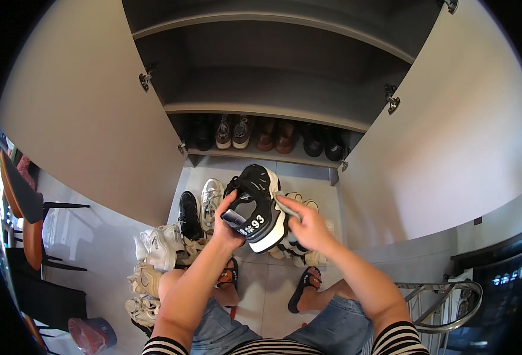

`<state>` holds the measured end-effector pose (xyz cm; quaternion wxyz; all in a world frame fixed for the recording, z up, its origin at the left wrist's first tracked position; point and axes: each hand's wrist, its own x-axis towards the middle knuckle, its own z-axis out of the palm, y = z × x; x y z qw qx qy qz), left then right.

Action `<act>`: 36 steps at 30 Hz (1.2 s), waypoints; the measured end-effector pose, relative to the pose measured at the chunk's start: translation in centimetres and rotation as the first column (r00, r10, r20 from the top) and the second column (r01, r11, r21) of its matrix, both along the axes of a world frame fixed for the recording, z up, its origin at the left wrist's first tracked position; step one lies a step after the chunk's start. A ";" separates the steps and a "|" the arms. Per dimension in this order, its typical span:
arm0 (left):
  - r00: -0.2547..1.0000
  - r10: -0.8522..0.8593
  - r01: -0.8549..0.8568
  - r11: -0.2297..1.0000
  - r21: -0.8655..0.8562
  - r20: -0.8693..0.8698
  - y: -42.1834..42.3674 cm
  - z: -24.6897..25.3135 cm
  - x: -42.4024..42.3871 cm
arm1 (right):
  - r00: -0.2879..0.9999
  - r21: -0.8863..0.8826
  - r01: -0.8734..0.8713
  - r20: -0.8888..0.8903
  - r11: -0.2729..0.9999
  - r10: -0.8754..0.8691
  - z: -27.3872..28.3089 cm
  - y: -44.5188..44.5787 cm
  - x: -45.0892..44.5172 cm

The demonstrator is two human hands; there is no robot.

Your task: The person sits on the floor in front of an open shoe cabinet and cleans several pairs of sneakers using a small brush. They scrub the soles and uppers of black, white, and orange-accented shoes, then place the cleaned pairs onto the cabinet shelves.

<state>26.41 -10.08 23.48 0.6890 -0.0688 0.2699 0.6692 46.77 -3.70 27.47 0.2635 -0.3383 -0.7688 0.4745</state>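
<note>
A black sneaker (255,195) with a thick white sole is held up in front of me, tilted, its heel towards me. My left hand (229,224) grips it by the collar on the left side, thumb over the opening. In my right hand (307,224) is a grey cloth (288,207), pinched under the fingers and pressed against the white sole (275,179) on the sneaker's right side. Part of the cloth is hidden by the fingers. Behind and below the sneaker, more shoes stand on the tiled floor, partly covered by it and my hands.
An open shoe cabinet (265,108) stands ahead, its left door (96,115) and right door (438,133) swung outwards. Several pairs line its bottom shelf, including brown shoes (275,136). White sneakers (159,248) crowd the floor at left. A bin (93,335), chairs (32,222) and a metal rack (442,306) flank me.
</note>
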 end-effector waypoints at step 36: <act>0.992 0.014 -0.012 1.000 0.018 -0.128 -0.3 -0.8 0.9 | 0.996 0.195 -0.067 -0.039 0.979 0.076 2.0 -1.4 -1.8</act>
